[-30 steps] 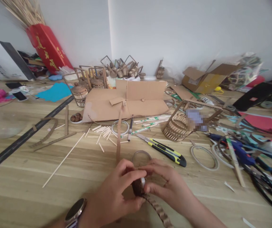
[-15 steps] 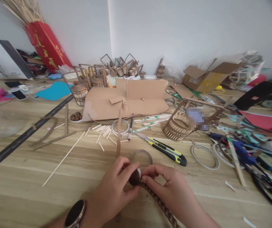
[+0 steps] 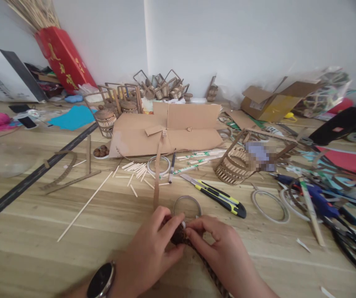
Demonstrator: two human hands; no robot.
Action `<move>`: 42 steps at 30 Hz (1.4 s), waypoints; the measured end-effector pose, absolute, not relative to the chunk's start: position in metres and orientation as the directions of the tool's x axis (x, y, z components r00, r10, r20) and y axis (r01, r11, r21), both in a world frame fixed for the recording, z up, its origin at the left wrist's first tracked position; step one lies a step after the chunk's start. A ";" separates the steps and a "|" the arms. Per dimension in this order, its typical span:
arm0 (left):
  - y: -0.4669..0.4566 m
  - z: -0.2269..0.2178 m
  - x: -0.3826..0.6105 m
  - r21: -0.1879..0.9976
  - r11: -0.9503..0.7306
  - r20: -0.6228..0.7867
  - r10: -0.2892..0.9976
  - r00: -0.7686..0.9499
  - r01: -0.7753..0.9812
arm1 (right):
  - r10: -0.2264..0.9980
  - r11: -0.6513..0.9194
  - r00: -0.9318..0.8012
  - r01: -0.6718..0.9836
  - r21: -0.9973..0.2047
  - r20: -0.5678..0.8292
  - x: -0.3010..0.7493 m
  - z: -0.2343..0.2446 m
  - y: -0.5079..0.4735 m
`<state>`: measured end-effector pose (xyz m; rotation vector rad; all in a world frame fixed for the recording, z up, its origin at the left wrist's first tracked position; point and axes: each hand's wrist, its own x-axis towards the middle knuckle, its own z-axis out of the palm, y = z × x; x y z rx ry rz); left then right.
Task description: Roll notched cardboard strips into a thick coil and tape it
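Low in the middle, my left hand (image 3: pixel 151 250) curls its fingers and thumb around a small dark brown coil (image 3: pixel 177 236) with a pale patch at its upper edge. My right hand (image 3: pixel 223 248) is closed in a pinch at the coil's right side, on the brown braided strip (image 3: pixel 212 276) that runs from the coil down towards the bottom edge. The fingers partly hide both. Just beyond my fingertips lies a thin ring (image 3: pixel 188 197). A flat brown strip (image 3: pixel 157 178) stretches from behind my left hand to the cardboard.
A yellow-black utility knife (image 3: pixel 218 198) lies blade out beyond my right hand. A small woven basket (image 3: pixel 232 165) stands behind it. Opened cardboard (image 3: pixel 137 134) fills the middle back. Short sticks (image 3: pixel 136 167) lie before it. To the right are a blue glue gun (image 3: pixel 322 198) and scissors (image 3: pixel 348 244).
The view has shifted slightly, so everything sits a little further right. Both hands keep nearly the same hold on the coil and strip, and the strip's tail hangs slightly lower.
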<state>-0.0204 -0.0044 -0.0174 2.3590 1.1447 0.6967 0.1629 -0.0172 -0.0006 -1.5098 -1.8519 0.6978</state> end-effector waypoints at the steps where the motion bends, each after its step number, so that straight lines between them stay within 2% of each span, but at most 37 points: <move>1: -0.005 -0.018 -0.020 0.565 -0.574 0.253 0.804 0.538 0.593 | 0.982 0.191 -0.132 0.640 -0.744 0.138 0.163 -0.001 -0.017; 12: -0.005 -0.021 -0.020 0.548 -0.588 0.250 0.794 0.554 0.595 | 0.989 0.122 -0.142 0.644 -0.756 0.038 0.164 -0.001 -0.016; 17: -0.007 -0.023 -0.019 0.543 -0.592 0.253 0.792 0.556 0.595 | 0.984 0.138 -0.177 0.660 -0.739 0.026 0.164 0.000 -0.015; 30: -0.008 -0.022 -0.017 0.535 -0.603 0.265 0.785 0.560 0.591 | 0.964 0.255 -0.242 0.715 -0.651 0.112 0.164 -0.007 -0.017; 37: -0.005 -0.018 -0.017 0.571 -0.571 0.259 0.807 0.531 0.589 | 0.929 0.370 -0.279 0.722 -0.585 0.244 0.167 -0.005 -0.016; 42: -0.004 -0.019 -0.018 0.564 -0.565 0.243 0.811 0.533 0.602 | 0.919 0.395 -0.305 0.719 -0.572 0.251 0.167 -0.007 -0.016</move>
